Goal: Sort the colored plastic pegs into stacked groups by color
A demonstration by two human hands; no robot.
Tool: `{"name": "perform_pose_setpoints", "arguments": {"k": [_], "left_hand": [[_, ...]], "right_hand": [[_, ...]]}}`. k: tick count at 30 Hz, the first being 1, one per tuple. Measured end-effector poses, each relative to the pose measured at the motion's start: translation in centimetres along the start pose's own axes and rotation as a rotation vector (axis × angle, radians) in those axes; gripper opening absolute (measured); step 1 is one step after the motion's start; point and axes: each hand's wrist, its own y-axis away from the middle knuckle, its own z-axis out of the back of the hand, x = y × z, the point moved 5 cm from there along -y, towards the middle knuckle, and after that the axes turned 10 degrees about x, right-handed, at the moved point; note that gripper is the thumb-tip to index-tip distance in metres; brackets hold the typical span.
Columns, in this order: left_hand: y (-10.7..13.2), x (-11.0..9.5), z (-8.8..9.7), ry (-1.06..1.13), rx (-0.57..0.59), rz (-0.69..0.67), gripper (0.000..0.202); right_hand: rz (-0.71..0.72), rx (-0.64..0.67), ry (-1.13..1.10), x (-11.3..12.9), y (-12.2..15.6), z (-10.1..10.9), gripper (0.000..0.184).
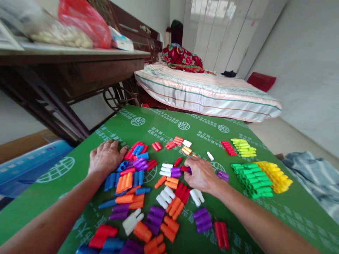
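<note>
Small bullet-shaped plastic pieces, resembling pen caps, lie in loose clusters over a green table (pixel 164 120). My left hand (pixel 106 157) rests palm down at the left, fingers extended, beside a pile of blue pieces (pixel 112 181), red and purple ones. Near the middle, my right hand (pixel 200 173) has its fingers closed at a purple piece, mostly hidden by them; a red piece (pixel 183 168) touches the fingertips. Just left of it are white pieces (pixel 165 170) and purple pieces (pixel 175 172). Orange pieces (pixel 176 208) and white pieces (pixel 196 197) lie closer to me.
On the right sit stacked green pieces (pixel 254 181), yellow pieces (pixel 275 176), lime pieces (pixel 243 147) and a red row (pixel 228 148). A wooden sewing-machine table (pixel 79 67) holding bags stands at the left. Behind the green table is a bed (pixel 206 91).
</note>
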Motion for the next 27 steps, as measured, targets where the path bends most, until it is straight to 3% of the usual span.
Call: {"name": "perform_pose_setpoints", "arguments": {"k": [8,17,21,27], "left_hand": [[0.0,0.1,0.0,0.005,0.011,0.01,0.063],[0.4,0.0,-0.2,0.001,-0.044,-0.008,0.059],[0.7,0.1,-0.6,-0.003,-0.068,-0.003,0.055],[1.1,0.1,-0.8,0.009,-0.082,-0.004,0.055]], "right_hand": [[0.013,-0.089,-0.095,-0.4,-0.1,-0.8,0.006],[-0.056,-0.1,-0.108,-1.2,0.2,-1.8,0.016],[-0.037,-0.067,-0.132,-1.2,0.4,-2.2,0.016],[0.028,-0.121,-0.142,-0.7,0.5,-2.3,0.019]]}}
